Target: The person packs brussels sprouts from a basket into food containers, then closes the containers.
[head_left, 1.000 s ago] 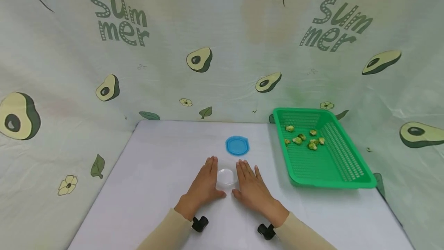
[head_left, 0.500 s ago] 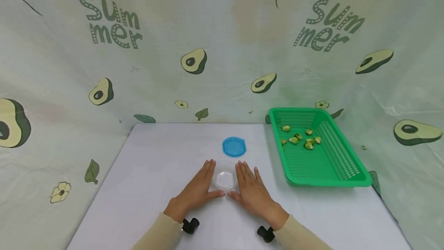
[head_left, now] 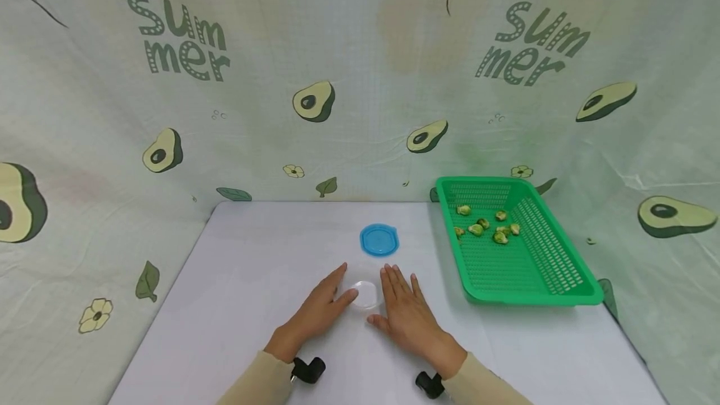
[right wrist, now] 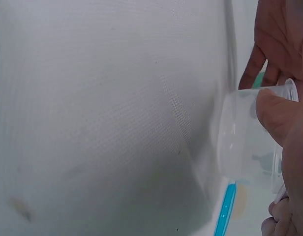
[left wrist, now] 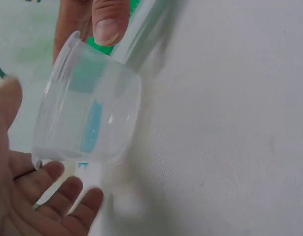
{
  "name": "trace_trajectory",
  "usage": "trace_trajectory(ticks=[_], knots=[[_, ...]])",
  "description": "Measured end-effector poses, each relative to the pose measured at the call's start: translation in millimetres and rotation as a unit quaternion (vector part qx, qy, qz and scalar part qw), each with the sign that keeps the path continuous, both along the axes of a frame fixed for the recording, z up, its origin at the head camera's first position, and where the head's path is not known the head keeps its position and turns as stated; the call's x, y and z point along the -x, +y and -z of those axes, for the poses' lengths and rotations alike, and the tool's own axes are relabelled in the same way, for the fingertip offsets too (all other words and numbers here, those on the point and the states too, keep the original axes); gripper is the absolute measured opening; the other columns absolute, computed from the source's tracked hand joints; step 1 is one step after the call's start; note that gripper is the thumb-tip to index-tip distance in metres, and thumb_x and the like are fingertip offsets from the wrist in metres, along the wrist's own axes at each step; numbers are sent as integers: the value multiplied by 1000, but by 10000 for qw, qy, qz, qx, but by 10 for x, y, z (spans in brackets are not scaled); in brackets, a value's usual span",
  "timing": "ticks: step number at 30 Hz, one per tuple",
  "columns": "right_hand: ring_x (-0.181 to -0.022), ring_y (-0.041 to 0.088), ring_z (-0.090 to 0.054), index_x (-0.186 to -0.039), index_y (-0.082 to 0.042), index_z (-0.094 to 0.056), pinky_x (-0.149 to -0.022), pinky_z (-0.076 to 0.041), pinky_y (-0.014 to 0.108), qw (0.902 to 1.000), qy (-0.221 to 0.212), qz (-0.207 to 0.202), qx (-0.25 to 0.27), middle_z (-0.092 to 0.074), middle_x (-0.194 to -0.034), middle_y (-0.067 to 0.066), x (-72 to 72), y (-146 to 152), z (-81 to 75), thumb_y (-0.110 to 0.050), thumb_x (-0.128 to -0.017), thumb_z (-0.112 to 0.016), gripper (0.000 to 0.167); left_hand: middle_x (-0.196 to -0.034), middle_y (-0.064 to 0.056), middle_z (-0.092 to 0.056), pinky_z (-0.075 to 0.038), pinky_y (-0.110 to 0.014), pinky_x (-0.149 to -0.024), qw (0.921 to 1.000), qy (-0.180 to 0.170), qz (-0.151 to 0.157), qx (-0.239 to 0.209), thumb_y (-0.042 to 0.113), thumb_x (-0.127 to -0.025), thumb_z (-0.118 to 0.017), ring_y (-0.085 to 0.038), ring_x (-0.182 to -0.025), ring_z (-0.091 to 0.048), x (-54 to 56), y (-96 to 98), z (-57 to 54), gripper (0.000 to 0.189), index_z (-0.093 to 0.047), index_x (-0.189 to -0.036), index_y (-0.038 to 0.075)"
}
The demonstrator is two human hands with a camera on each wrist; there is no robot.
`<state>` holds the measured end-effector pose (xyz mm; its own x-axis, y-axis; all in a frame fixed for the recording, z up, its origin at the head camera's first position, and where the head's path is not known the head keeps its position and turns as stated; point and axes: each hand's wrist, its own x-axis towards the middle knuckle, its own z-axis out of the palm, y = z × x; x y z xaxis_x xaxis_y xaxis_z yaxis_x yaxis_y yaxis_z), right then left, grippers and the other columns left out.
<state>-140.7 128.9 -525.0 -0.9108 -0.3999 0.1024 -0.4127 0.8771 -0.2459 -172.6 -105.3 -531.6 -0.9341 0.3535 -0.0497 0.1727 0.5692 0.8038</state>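
Your clear plastic tub [left wrist: 73, 118] is standing upright on the desk [head_left: 270, 249], nearer you than the blue lid [head_left: 379, 240]. Your left grip [head_left: 316, 308] and right grip [head_left: 409, 324] are flanking it, fingers apart and not clamping; whether the left is touching is hard to tell. For good steadying, you should be balancing light pressure from 2 sides, since thin-looking plastic could be flexing or sliding.

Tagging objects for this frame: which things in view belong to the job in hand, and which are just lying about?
Job in hand:
clear container, between the left hand and right hand

Lying about untouched, though possibly job-related:
blue lid
green basket
sprouts, in the basket
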Motion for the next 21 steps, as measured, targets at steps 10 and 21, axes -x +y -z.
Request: trace_trajectory(ticks=[10,21], knots=[[-160,40,-23,-163,6,-28,-129,-19,66,9999,-76,66,21,-28,-170,23,-11,-15,7,-52,-99,-70,96,-101,-7,-59,-65,-28,-80,9376,-1880,-964,-2763,2,-100,-68,-16,-83,-68,198,-96,35,50,-57,-149,-1],[-160,39,-24,-164,5,-27,-130,-19,64,9998,-146,68,108,-28,-171,23,-9,-17,3,-51,-99,-70,95,-90,-5,-61,-66,-27,-77,8986,-2600,-1351,-3267,4,-101,-67,-12,-76,-65,204,-94,-18,51,-58,-151,5]])
